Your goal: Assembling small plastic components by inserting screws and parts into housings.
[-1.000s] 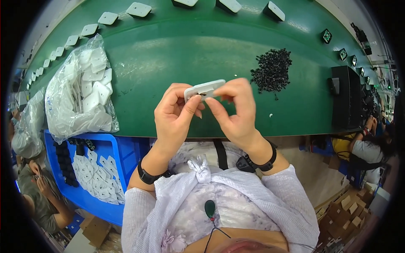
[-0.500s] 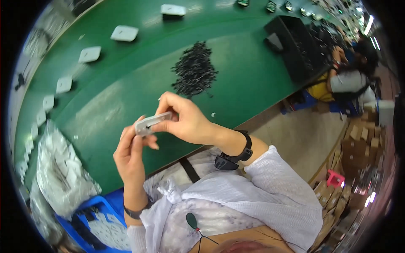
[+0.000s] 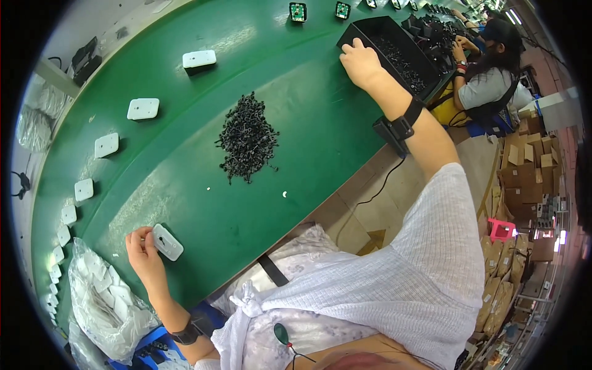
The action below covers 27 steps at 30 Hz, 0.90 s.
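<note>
At the near left of the green table, my left hand [image 3: 145, 251] pinches the edge of a white plastic cover [image 3: 169, 243]. The cover has rounded corners and a small dark slot, and it is tilted close to the tabletop. My right hand [image 3: 360, 61] is stretched out to the near left end of a black open box [image 3: 377, 26], fingers bent downward. What those fingers grip is hidden beneath the hand. Between my hands lies a heap of small black plastic parts [image 3: 248, 137].
Several white covers [image 3: 143, 108] stand in a curved row along the left. A clear bag [image 3: 102, 290] of white pieces lies near left, beside a blue crate [image 3: 157, 336]. Black housings with green boards [image 3: 298, 12] line the far side. Another person [image 3: 493, 86] works at the right.
My hands have separated: the right one left the white cover and reached far right to the black box. The left hand lowered the cover toward the table. The view has shifted too.
</note>
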### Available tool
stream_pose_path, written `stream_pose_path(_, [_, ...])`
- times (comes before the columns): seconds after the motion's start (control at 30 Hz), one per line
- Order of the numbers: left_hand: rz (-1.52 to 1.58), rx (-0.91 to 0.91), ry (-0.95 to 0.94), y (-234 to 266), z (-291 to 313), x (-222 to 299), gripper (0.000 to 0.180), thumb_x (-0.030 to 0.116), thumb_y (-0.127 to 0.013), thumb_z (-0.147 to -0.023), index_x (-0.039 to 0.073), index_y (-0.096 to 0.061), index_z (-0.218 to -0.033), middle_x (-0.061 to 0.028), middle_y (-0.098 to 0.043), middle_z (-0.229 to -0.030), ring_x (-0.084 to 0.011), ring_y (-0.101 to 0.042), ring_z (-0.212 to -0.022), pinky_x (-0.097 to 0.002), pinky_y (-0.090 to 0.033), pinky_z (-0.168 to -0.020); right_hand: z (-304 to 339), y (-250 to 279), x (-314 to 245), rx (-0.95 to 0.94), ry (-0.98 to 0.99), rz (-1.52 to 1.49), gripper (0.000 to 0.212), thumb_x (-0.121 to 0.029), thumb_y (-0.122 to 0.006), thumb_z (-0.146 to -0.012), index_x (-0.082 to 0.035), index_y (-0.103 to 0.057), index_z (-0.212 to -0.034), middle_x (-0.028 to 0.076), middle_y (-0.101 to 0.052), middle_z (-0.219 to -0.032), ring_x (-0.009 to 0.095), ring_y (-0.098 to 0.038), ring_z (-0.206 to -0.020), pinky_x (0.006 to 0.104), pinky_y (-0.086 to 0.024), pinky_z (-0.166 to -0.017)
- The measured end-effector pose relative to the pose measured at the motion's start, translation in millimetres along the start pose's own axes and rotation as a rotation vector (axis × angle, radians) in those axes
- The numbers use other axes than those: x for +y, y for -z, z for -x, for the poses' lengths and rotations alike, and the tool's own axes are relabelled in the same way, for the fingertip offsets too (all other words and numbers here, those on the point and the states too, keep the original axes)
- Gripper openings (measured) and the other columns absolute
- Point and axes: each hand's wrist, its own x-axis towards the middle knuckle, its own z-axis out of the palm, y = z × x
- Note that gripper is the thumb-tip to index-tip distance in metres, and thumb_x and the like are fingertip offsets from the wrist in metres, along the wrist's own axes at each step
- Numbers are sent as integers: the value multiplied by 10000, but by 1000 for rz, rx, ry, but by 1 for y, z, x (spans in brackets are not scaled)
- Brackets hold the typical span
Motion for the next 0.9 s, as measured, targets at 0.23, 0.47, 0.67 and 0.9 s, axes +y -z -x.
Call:
stream_pose_path(0.23, [-583,119,-218,-20,40,45,535,229,-717,-805,15,-492,-1241,-161,-506,-1057,-332,-511,-928,-418,-431,-821,15,-2,16,37,-2,28,239,-118,-676,-740,0,-662,-946,118,-523,-1069,323,-497,-1052,354,-543,-825])
stream_pose_path(0.47, [-454,93,-219,-33,48,53,579,113,-696,-790,21,-461,-1311,-184,-525,-1160,-369,-486,-1049,-445,-395,-909,59,2,2,494,-226,-909,438,-412,-754,-757,-95,-635,-1036,129,-534,-899,263,-568,-789,348,-477,-698])
stream_pose_path(0.67, [-306,25,-310,-30,45,50,518,-19,-617,-787,63,-515,-1289,-124,-573,-1165,-336,-501,-1107,-426,-385,-949,110,-26,-67,528,-214,-791,422,-219,-733,-782,-33,-545,-1111,135,-558,-1083,326,-536,-1021,387,-446,-870])
stream_pose_path(0.9, [-209,-7,-366,-29,39,50,542,-55,-629,-739,88,-555,-1256,-99,-594,-1155,-307,-515,-1115,-406,-391,-950,110,-1,-65,480,-85,-1072,443,-68,-698,-804,-23,-547,-1218,127,-593,-1164,242,-590,-1055,319,-442,-931])
